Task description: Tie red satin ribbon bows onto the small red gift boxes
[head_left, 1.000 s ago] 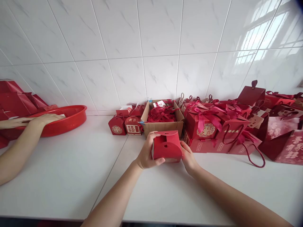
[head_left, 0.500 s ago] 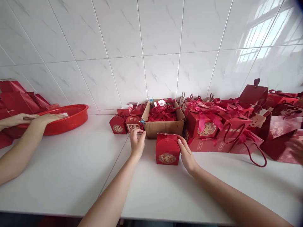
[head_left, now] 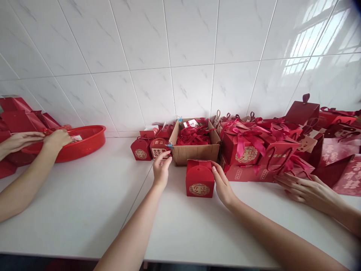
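A red gift box [head_left: 199,180] with a rounded front flap and a gold round emblem stands upright on the table. My right hand [head_left: 224,184] rests against its right side, fingers stretched out along the upper edge. To the left of that box, my left hand [head_left: 161,169] is raised with fingers bent and apart, nothing seen between them. It is close to the front left corner of a cardboard box [head_left: 196,153] filled with red ribbons [head_left: 194,136]. Small red gift boxes [head_left: 141,148] stand just behind my left hand.
Red gift boxes with ribbon bows [head_left: 244,145] and red bags are stacked at right, where another person's hand [head_left: 310,192] touches a bag. At left, a co-worker's hands [head_left: 58,140] are over a red plastic basket [head_left: 93,141]. A tiled wall [head_left: 194,90] closes the back.
My left hand has shifted slightly left, while my right hand and the gift box stay put. At right, another person's hand has reached in to the bags. The co-worker's hand at left has curled up.
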`<state>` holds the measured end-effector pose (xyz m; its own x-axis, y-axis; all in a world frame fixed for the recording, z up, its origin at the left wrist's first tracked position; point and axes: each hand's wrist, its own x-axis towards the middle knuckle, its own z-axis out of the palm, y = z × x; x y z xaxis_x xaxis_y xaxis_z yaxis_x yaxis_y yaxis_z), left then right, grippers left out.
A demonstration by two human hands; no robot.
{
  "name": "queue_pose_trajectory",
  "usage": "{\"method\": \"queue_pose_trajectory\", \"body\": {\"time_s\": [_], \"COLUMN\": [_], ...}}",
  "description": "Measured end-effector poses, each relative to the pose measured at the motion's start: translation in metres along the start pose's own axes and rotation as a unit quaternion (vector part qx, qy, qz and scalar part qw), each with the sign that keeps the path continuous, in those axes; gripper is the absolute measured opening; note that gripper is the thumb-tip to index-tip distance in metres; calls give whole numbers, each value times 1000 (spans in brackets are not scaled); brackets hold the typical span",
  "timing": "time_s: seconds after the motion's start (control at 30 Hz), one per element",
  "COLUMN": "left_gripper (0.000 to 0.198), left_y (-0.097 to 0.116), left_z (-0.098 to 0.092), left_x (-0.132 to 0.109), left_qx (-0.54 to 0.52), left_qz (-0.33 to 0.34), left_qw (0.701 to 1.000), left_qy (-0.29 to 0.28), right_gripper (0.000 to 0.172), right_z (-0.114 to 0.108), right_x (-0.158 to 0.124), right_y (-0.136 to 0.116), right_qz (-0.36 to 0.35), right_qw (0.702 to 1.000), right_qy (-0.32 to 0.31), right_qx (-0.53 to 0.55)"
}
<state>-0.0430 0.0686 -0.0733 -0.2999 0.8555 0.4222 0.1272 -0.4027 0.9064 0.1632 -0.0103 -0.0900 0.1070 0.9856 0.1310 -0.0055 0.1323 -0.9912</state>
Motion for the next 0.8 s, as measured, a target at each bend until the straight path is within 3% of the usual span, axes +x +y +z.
{"method": "queue_pose_trajectory", "body": {"time_s": [0.3,0.53,0.6,0.7,0.77,0.8], "left_gripper": [35,34,28,17,9,5], "left_y": [8,25,45,98,140,160], "left_z": [-1,-6,-14,-23,-23,-22], "left_x": [10,13,19,24,21,18], "left_qx": [-96,-111,-137,-182,-184,-140], "left_qz": [-76,-162,-149,-68,-2,37], "left_qw": [989,979,977,979,983,989], "left_qy": [79,45,64,68,14,-41], "right_gripper": [54,54,52,49,45,42], "right_z": [-3,-6,-7,-7,-6,-6], "right_x": [5,10,7,2,-1,-2], "right_y": [2,9,8,6,3,-2], "right_qz": [-32,-63,-89,-132,-161,-179], "right_qw": [999,998,996,990,986,983], "right_qy": [13,8,7,5,18,31], "right_qx": [8,11,-10,-41,-45,-37]}}
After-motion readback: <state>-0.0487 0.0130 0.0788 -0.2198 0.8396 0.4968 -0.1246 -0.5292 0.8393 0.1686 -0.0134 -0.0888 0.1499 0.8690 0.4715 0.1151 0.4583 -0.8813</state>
